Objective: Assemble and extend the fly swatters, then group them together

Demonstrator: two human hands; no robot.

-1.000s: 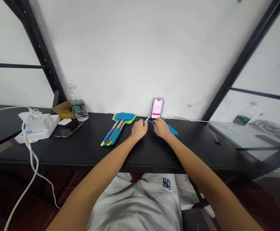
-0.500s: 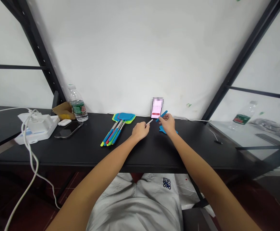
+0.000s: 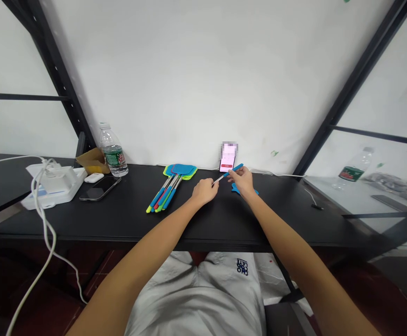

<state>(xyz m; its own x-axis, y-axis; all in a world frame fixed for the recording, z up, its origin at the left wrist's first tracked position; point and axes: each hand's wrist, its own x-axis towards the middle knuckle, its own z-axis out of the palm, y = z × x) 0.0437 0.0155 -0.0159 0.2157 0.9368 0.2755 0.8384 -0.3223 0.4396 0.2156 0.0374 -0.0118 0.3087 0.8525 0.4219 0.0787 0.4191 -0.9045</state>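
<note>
Black desk runs across the frame, white wall behind it. Black metal shelf uprights stand at upper left and upper right. Lower right: a paler side table with a plastic water bottle on it, blurred. Bottom centre: the person's light grey clothing, below the desk edge.

Both forearms reach in from the bottom corners and meet at desk centre, just right of the middle of the frame.

Left hand: fingers closed, gripping the metal end of a fly swatter shaft. Right hand: fingertips pinching the same shaft at its blue section. Shaft lies roughly level, slanting up to the right, held just above the desk, tip pointing toward the wall.

Blue swatter head lies on the desk just under the right hand, not on the shaft.

Left of the hands: stack of finished fly swatters, blue and green heads toward the wall, coloured handles toward the person.

Phone stands upright against the wall, just behind the hands, screen pink and blurred.

Upper left of the desk: power strip with white cable, cardboard scrap, water bottle, smartphone lying flat, small white case.
</note>
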